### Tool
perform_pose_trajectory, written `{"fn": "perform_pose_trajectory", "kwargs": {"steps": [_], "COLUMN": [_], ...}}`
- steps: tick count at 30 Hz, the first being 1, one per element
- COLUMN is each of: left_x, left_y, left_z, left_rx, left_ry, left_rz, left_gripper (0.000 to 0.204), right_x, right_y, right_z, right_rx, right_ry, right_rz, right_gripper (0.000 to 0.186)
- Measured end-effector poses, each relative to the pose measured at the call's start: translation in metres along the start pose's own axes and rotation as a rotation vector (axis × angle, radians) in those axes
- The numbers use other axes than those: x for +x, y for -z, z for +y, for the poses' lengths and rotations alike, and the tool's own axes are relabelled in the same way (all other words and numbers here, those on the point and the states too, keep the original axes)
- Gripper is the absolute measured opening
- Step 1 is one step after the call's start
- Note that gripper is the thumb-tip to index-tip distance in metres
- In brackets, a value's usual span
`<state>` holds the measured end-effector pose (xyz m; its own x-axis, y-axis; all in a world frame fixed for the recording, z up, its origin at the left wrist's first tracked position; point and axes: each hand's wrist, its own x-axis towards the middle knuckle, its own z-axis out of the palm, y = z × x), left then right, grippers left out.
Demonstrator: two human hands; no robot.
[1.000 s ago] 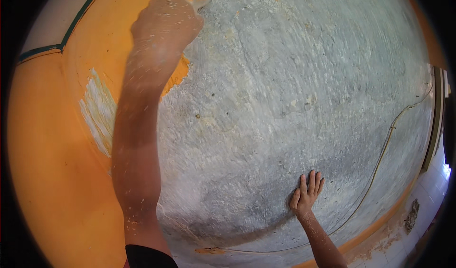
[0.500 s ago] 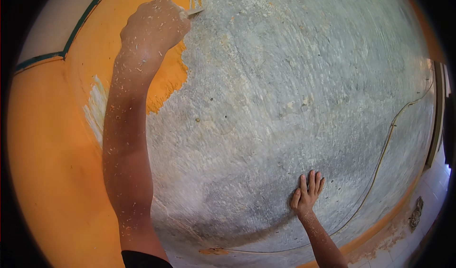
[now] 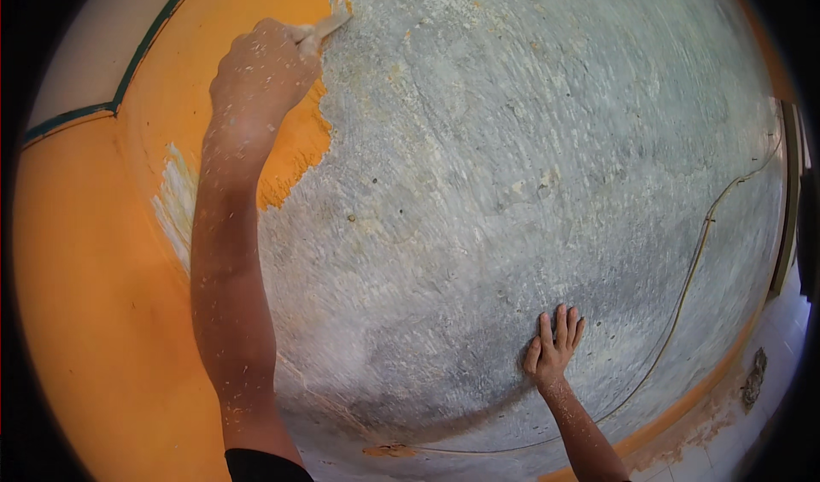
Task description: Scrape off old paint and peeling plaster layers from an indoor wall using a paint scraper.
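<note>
My left hand (image 3: 263, 70) is closed in a fist around a scraper (image 3: 333, 23) near the upper left of the wall. The scraper's pale blade points up and to the right, its tip at the ragged edge of the orange paint (image 3: 295, 144). Most of the handle is hidden in my fingers. Flakes of paint cling to my left hand and forearm. Lower down and to the right, my right hand (image 3: 553, 349) lies flat with spread fingers on the bare grey wall (image 3: 478, 226), holding nothing.
A thin cable (image 3: 696, 255) curves down the right side of the wall and along its bottom. A green stripe (image 3: 137, 63) crosses the upper left. At lower right, a dark clump (image 3: 753, 379) lies on the tiled floor (image 3: 713, 456), near scattered debris. A scraped pale patch (image 3: 175, 196) shows left of my forearm.
My left hand has moved down and slightly left with the scraper, and more of the blade shows now. My right hand stays in place on the wall.
</note>
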<state>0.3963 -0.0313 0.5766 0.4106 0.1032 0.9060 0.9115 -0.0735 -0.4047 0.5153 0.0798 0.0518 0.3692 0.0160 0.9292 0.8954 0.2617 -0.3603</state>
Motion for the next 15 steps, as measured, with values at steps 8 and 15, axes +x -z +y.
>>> {"fn": "perform_pose_trajectory", "kwargs": {"steps": [8, 15], "left_x": [0.012, 0.02], "left_y": [-0.011, -0.016], "left_z": [0.0, -0.004], "left_rx": [-0.011, -0.071], "left_ry": [0.083, 0.002], "left_rz": [-0.013, 0.017], "left_gripper": [0.031, 0.031], "right_x": [-0.002, -0.003], "right_y": [0.0, 0.001], "right_z": [0.007, 0.004], "right_rx": [-0.016, -0.029], "right_ry": [0.002, -0.004], "right_rz": [-0.002, -0.009], "right_gripper": [0.044, 0.045]}}
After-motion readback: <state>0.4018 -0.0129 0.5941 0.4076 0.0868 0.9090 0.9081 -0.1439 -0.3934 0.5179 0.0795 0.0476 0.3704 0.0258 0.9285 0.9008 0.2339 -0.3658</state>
